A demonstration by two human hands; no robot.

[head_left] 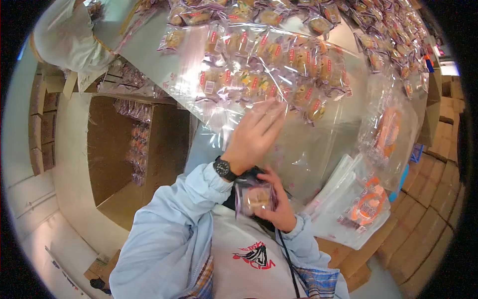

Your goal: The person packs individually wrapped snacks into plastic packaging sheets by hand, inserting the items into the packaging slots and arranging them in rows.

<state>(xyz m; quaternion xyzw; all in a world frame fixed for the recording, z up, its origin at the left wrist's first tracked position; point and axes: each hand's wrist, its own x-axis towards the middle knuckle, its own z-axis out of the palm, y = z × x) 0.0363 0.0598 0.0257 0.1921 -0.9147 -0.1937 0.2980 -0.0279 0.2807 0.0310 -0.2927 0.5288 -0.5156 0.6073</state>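
Note:
My left hand (254, 133), with a black watch (225, 168) on its wrist, stretches out over the table. Its fingers are extended on or just above a large clear plastic bag (294, 144), somewhat blurred. Beneath and beyond the fingertips, wrapped pastries (259, 84) with red labels lie in rows, apparently inside the bag. Close to my chest, my right hand (283, 207) is closed around one wrapped pastry (258, 198) in clear film with purplish edges. Its thumb lies across the front of the pack.
Loose wrapped pastries (383, 35) cover the far right of the table. Flat printed plastic bags (343, 209) with orange lettering are stacked at the right. An open cardboard box (112, 164) holding packs stands at the left. Stacked cartons (423, 214) line the right side.

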